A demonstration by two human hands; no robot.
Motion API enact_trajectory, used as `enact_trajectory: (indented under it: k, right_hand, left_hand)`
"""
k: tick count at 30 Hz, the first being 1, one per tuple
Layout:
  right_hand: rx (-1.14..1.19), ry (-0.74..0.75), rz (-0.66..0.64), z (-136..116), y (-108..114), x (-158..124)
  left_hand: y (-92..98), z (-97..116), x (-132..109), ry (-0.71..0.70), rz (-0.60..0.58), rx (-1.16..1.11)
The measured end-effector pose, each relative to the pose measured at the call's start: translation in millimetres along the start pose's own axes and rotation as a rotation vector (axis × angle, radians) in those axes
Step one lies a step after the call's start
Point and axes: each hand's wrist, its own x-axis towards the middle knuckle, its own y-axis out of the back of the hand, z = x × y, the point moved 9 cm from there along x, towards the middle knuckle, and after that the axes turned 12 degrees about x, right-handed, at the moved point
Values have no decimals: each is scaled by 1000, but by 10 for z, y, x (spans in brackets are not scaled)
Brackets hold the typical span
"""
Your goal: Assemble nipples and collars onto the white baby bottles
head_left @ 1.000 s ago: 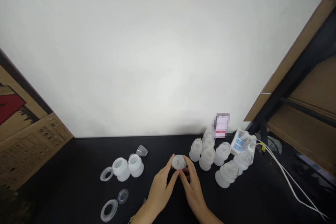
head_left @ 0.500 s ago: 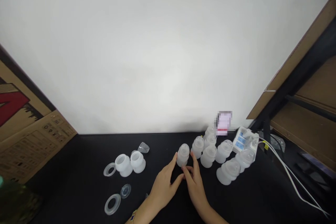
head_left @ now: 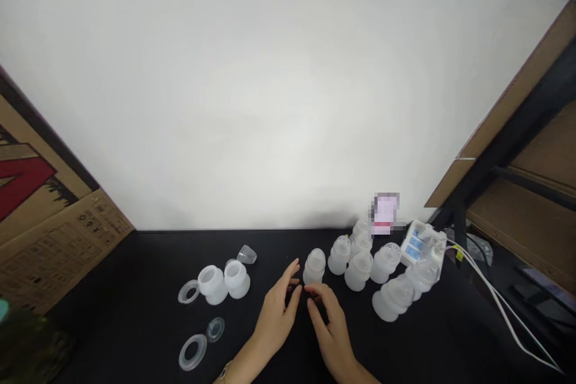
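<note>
A small capped white bottle (head_left: 314, 267) stands upright on the black table, just beyond my hands. My left hand (head_left: 279, 311) is left of it and a little nearer, fingers apart and holding nothing. My right hand (head_left: 327, 324) is in front of the bottle, fingers parted with nothing between them. To the left stand two open white bottles (head_left: 212, 284) (head_left: 237, 279), with a clear cap (head_left: 247, 254) behind them. Two white rings (head_left: 188, 292) (head_left: 193, 352) and a clear teat piece (head_left: 215, 329) lie nearby.
Several capped bottles (head_left: 359, 271) are grouped on the right, beside a white power strip (head_left: 416, 243) with white cables. A cardboard box (head_left: 85, 234) borders the left. The white wall (head_left: 279, 102) rises behind the black table (head_left: 135, 324).
Both hands have let go of the capped bottle and drawn back, my left hand to the left and my right hand nearer. The bottle stays standing. The view has shifted slightly.
</note>
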Motion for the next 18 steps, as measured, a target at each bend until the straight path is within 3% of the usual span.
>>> enact_trajectory:
  k: [3, 5, 18]
  right_hand:
    - [38, -163, -67, 206, -66, 70]
    - [77, -221, -40, 307, -43, 102]
    - [295, -330, 65, 554, 143, 249]
  left_hand:
    - [41, -10, 10, 31, 11, -22]
    - [55, -12, 12, 43, 16, -20]
    - [30, 1, 9, 49, 14, 43]
